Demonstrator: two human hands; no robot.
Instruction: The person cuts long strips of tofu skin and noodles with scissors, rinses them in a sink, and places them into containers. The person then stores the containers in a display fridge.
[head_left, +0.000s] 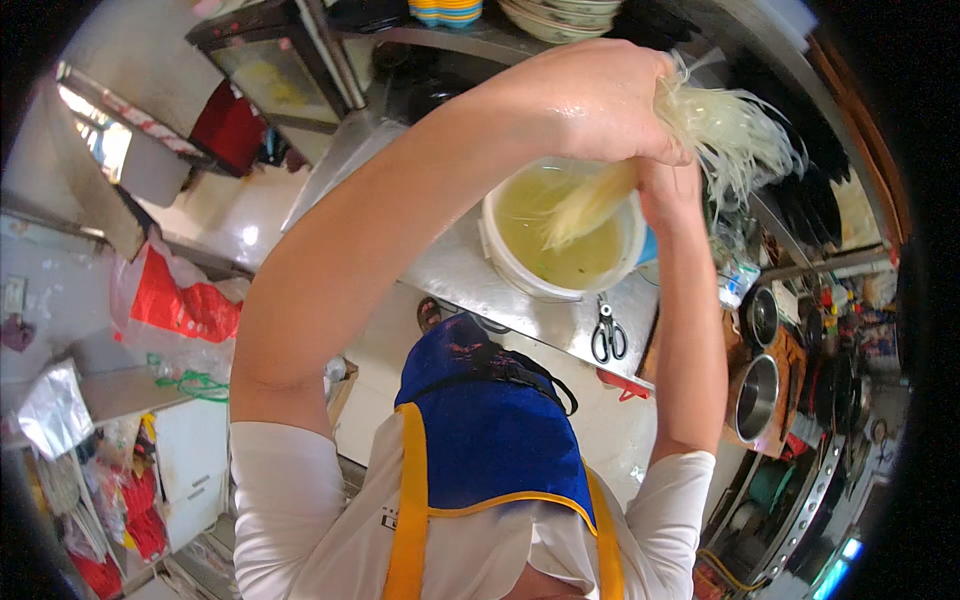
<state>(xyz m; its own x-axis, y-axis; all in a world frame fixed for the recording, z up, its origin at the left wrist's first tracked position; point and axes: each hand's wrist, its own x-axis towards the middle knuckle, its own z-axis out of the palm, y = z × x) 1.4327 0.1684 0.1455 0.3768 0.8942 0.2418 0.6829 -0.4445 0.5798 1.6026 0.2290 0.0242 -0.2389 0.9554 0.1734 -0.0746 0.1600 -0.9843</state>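
My left hand (619, 101) is closed around a thick bundle of pale, wet noodles (739, 127), its loose strands spilling out beyond my fist. Just below it, my right hand (667, 187) also grips the bundle, its fingers partly hidden by my left hand. A lower length of the strands hangs over a white plastic bucket (495, 259). Yellowish liquid (525, 217) with small green bits fills part of the bucket, and the strand ends hang at or just above it. Black-handled scissors (609, 337) lie beside the bucket on a stainless steel table (450, 277).
Stacked bowls (559, 22) stand on the shelf beyond the table. Over on the right, metal pots (756, 397) rest on a wooden surface (787, 360). Red and white plastic bags (180, 300) are at the left. A red object (622, 384) shows below the table's near edge.
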